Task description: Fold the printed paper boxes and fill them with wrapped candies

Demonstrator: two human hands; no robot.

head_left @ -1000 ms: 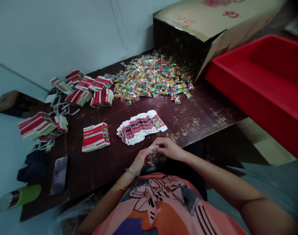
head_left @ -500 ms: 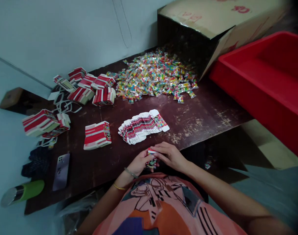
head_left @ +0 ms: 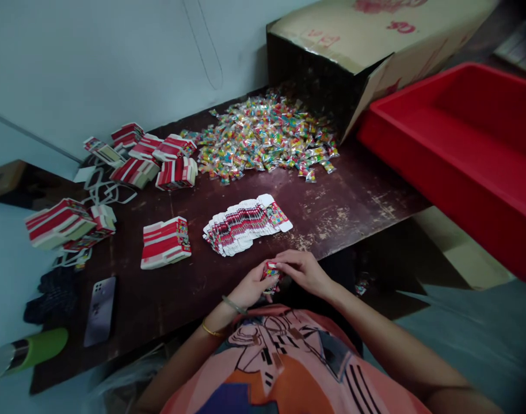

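A small printed candy box point(head_left: 270, 276), red and multicoloured, is between my hands just off the table's near edge. My left hand point(head_left: 251, 286) wraps round its side, closed on it. The fingers of my right hand point(head_left: 304, 271) are bent over the box's top end, pressing there; part of the box is hidden by them. Just beyond my hands lies a fanned row of flat box blanks point(head_left: 243, 226), white flaps outward. Left of that row sits a stack of red and white flat boxes point(head_left: 166, 242).
Wrapped candies point(head_left: 263, 141) are heaped at the back, before an open cardboard carton point(head_left: 327, 40). A red plastic tray point(head_left: 453, 167) stands at right. At left are bundled box stacks point(head_left: 58, 221), white straps point(head_left: 110, 192), a phone point(head_left: 99, 310) and a green bottle point(head_left: 42, 349).
The box between my hands has turned slightly, and its white top flap shows less. My right fingers have shifted on its top. The whole view has swung a little to the right.
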